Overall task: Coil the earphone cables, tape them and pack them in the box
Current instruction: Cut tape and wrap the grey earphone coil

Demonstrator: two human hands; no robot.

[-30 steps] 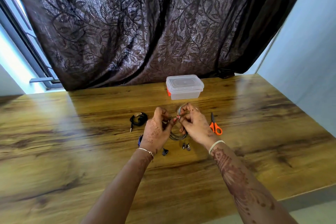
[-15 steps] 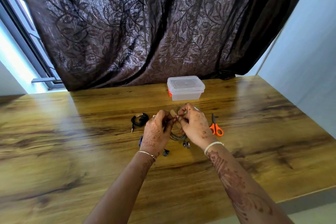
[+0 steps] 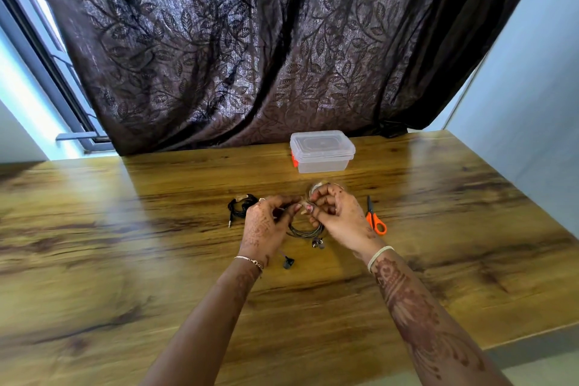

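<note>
Your left hand (image 3: 266,226) and right hand (image 3: 336,216) pinch the thin dark coiled earphone cable (image 3: 305,231). It looks light and floppy; hold its loops together.

A dark leaf-patterned curtain (image 3: 250,41) hangs behind the wooden table (image 3: 94,260).

Wooden table (image 3: 125,260), clock read from its middle | lidded clear box (image 3: 322,152) at 12 o'clock | coiled black earphone (image 3: 239,207) at 9 | orange-handled scissors (image 3: 374,219) at 3 | loose dark earbud (image 3: 287,262) at 6
</note>
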